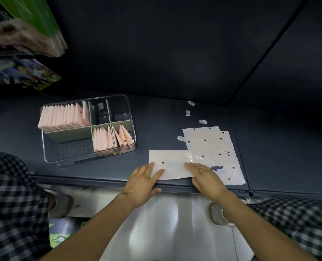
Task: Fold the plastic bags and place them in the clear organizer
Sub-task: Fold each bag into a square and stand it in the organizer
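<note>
A pale pink plastic bag [170,157] folded into a long strip lies at the near edge of the dark table. My left hand [143,182] presses flat on its left end with straight fingers. My right hand [206,178] presses flat on its right end, a ring on one finger. Right of the strip sits a stack of unfolded dotted bags [214,147]. The clear organizer [49,153] stands at the left. Several folded pink bags [62,117] fill its back-left compartment, and more folded bags [111,138] stand in the front-right ones.
Small white labels [202,121] lie scattered on the table behind the bag stack. The table's front edge [92,182] runs just under my wrists. Boxes and books [26,29] hang in at the upper left. A dark wall rises behind the table.
</note>
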### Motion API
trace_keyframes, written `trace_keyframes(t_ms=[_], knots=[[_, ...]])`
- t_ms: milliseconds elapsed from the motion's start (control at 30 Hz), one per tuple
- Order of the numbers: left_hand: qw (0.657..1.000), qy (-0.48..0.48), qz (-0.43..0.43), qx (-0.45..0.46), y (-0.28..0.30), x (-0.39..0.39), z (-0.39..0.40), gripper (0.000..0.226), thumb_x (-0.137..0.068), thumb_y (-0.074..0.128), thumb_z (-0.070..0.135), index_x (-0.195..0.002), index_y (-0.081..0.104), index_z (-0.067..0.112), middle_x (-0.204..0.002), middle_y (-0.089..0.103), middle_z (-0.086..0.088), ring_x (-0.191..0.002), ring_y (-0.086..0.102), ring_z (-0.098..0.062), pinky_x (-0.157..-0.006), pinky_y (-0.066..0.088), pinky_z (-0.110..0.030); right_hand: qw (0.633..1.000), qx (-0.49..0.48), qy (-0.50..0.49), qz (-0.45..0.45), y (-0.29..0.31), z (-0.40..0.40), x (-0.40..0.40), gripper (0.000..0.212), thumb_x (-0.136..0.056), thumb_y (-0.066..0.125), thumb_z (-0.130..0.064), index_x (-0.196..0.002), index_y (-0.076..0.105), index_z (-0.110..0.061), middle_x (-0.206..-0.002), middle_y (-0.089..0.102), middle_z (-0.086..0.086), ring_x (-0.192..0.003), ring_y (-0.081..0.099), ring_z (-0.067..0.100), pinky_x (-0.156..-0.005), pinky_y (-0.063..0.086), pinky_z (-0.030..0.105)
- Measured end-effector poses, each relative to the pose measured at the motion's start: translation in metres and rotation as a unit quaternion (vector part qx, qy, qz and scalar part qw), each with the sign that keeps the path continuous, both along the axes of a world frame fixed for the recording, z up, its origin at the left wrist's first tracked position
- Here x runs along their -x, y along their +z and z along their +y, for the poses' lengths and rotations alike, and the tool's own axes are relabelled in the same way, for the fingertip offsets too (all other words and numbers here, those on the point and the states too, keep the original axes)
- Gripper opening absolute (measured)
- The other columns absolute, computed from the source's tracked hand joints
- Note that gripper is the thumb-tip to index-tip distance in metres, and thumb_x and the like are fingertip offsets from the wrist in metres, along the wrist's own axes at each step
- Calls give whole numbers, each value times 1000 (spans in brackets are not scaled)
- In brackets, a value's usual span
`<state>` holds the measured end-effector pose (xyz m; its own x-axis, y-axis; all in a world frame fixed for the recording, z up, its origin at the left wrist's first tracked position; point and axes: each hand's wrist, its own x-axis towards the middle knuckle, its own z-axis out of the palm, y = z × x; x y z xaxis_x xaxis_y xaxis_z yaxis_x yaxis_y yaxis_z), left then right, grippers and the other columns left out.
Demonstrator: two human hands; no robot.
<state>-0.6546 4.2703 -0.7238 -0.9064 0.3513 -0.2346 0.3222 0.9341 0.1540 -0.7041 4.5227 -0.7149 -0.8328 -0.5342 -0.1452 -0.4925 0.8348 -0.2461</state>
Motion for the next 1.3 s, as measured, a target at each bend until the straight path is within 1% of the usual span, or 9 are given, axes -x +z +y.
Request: trace_keyframes(t_ms=[133, 300, 433, 600, 700, 933, 1033, 1133, 1300], knots=[[986, 98, 3, -138, 2, 10, -2, 70, -92, 47, 51, -150, 15, 27, -146, 38, 0, -132, 34, -19, -108, 25, -29, 972, 160, -151, -87, 7, -8, 18, 21, -91, 57, -16, -111, 60, -15, -104, 68, 3, -96, 60, 23, -86, 46, 32], [895, 292, -11, -338, 10, 22, 4, 69, -92, 57, 38, -148, 20, 25, -136, 47, -6, -126, 39, -24, -98, 36, -34, 912, 211, -301, -180, 10, -21, 47, 20, -90, 60, -21, -102, 46, -12, -68, 52, 5, -67, 48, 19, -54, 37, 19], [930, 210, 111, -282, 9, 23, 10, 63, -92, 58, 29, -146, 29, 13, -150, 33, -6, -140, 25, -23, -116, 19, -31, 901, 178, -339, -202, 4, -27, 61, 31, -89, 61, -21, -110, 47, -4, -82, 52, 5, -87, 51, 22, -69, 34, 26], [993, 18, 57, -100, -5, 25, 23, 72, -98, 36, 49, -152, 0, 17, -158, -11, 0, -146, -13, -16, -110, -24, -26, 889, 173, -358, -226, 5, -28, 68, 37, -88, 63, -21, -115, 46, -4, -100, 53, 6, -99, 51, 23, -80, 38, 26], [999, -5, 34, -40, -13, 28, 22, 76, -96, 27, 57, -150, -11, 19, -157, -20, -5, -141, -26, -20, -113, -21, -32, 880, 183, -367, -238, 5, -29, 69, 38, -88, 64, -21, -116, 46, -4, -107, 54, 8, -105, 53, 24, -85, 39, 27], [1000, -10, 5, 27, -16, 33, 17, 69, -92, 12, 66, -147, -16, 36, -154, -23, -19, -141, -24, -37, -116, -15, -45, 871, 186, -387, -239, 4, -31, 69, 39, -87, 64, -22, -117, 45, -6, -110, 57, 12, -105, 55, 26, -80, 38, 24], [999, -15, 5, 34, -16, 33, 18, 66, -92, 11, 67, -144, -20, 41, -153, -25, -21, -140, -26, -39, -114, -16, -47, 906, 144, -382, -110, 5, -38, 56, 39, -88, 62, -23, -119, 43, -9, -100, 58, 7, -104, 55, 27, -77, 41, 30], [999, -14, 2, 36, -15, 33, 19, 65, -92, 12, 67, -143, -20, 43, -152, -26, -22, -139, -26, -40, -114, -16, -48, 939, 181, -288, 46, 4, -52, 34, 35, -91, 56, -18, -124, 46, -9, -121, 53, 6, -115, 48, 23, -88, 41, 30], [999, -10, -25, 40, -12, 34, 21, 64, -93, 15, 66, -150, 9, 37, -152, -27, -21, -139, -28, -39, -116, -16, -47, 982, 141, -63, -111, -4, -80, 15, 54, -98, 39, -18, -148, 19, -19, -152, 30, 0, -136, 32, 13, -108, 24, 20]])
